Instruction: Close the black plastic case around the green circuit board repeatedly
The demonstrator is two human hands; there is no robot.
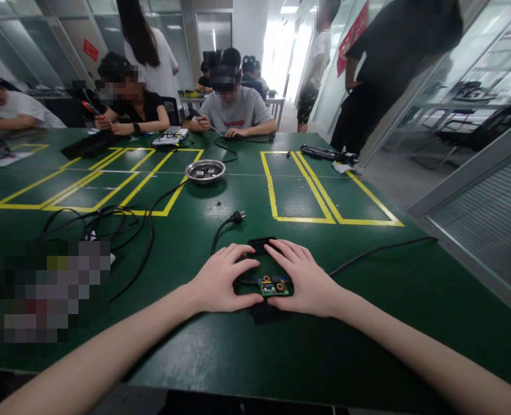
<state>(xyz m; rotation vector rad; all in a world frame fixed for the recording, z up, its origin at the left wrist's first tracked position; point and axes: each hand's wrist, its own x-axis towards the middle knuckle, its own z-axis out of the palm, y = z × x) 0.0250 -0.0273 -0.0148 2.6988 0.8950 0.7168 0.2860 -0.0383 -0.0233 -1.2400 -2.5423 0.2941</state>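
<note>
A small green circuit board [273, 287] with copper-wound coils lies on the table between my two hands. My left hand [223, 278] is at its left side, fingers spread and curved, the thumb tip close to the board's lower edge. From the right, my right hand [310, 282] curves around the board with its fingers apart. Just beyond the board, near my fingertips, is a black plastic case part [261, 244]. A dark piece [266, 313] shows below my thumbs; its kind is unclear. Black cables run to the board from both sides, partly hidden by my hands.
A power plug [238, 217] lies ahead on the green table [186, 351]. Farther off stands a metal bowl [205, 172] holding small metal parts. Coiled black cables [117, 222] lie at left. Yellow tape marks rectangles. Across the table, a person [238, 109] works with a tool.
</note>
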